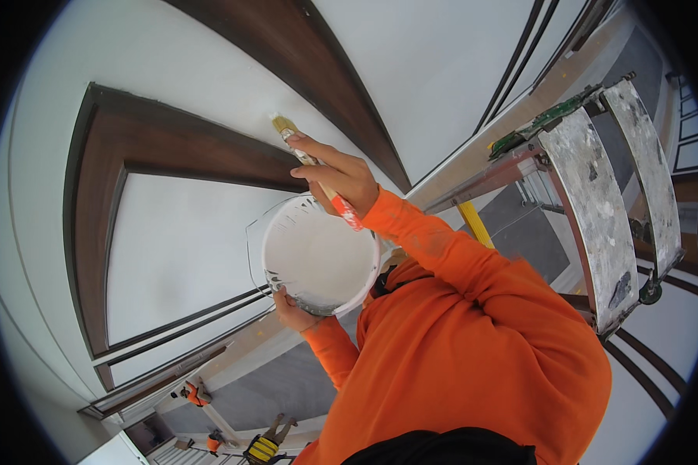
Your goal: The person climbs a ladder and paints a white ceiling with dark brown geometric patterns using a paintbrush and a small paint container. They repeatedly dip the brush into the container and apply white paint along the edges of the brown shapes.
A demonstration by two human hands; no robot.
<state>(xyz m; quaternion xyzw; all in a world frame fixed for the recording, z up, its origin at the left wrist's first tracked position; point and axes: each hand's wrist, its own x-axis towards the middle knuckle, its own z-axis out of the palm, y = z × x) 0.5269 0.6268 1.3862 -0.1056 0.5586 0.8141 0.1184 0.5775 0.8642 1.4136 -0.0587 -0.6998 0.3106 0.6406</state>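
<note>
My right hand (341, 177) grips a paintbrush (310, 160) with fingers around its paint-smeared handle. The pale bristles (284, 124) touch or nearly touch a white wall strip (244, 101) between two dark brown wooden frames. Below that hand, my left hand (290, 311) holds a round white bucket (318, 252) by its side and lower rim, fingers partly hidden beneath it. Dark smears mark the bucket's inner wall, and its thin wire handle hangs out to the left. How much paint is inside, I cannot tell. Both my sleeves are orange.
At the right stands a metal frame with paint-spattered boards (589, 209) and green fittings. A yellow bar (475, 225) rises behind my right forearm. Far below at the lower left, a person in orange (197, 394) and one in a yellow vest (262, 449) are on the grey floor (275, 391).
</note>
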